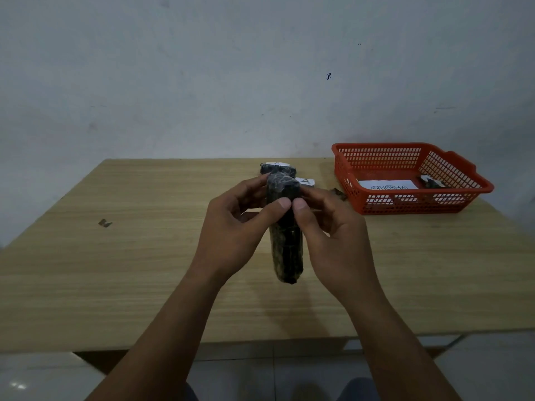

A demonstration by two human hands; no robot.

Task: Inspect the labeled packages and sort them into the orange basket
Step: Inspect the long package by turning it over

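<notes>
A long black wrapped package (286,244) is held above the middle of the wooden table (115,256), its near end pointing towards me. My left hand (231,227) and my right hand (333,235) both grip its far end, thumbs pressed side by side on top. Behind the hands lie two more dark packages with white paper labels, one package (276,167) further back and another package (306,182) partly hidden by my fingers. The orange basket (359,198) stands at the back right of the table. It holds a white sheet marked "ABNORMAL" (388,185) and one dark package (432,182).
A small dark scrap (104,223) lies on the table's left part, and another scrap (338,193) lies just left of the basket. A pale wall rises behind the table's far edge. The near edge runs under my forearms, with tiled floor below.
</notes>
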